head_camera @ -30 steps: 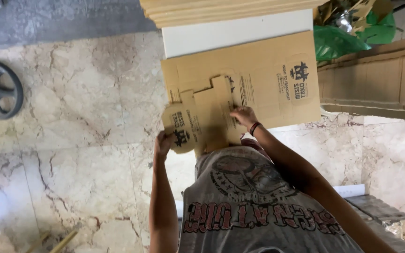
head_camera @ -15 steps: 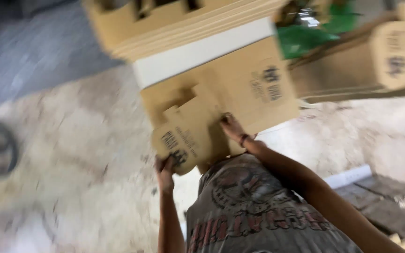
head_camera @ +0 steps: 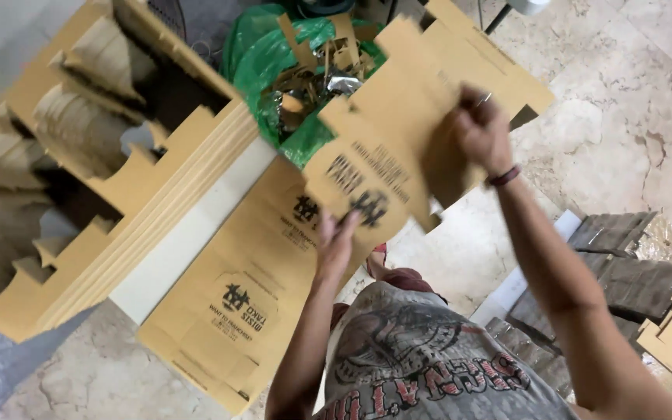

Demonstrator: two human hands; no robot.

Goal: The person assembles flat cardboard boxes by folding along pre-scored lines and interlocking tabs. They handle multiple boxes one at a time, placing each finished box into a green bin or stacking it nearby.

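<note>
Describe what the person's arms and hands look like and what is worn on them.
Both arms are bare, no sleeves showing. The right hand has a dark red band at the wrist and what looks like a ring. The left hand shows no glove or band.

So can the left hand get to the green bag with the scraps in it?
Probably not straight away. The left hand is gripping the lower edge of the die-cut cardboard sheet, and that sheet hangs between it and the green bag. It would have to let go or reach around.

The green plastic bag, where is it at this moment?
In the head view the green plastic bag lies at top centre, between the stack of cardboard sheets on the left and the cardboard sheet held up in both hands.
</note>
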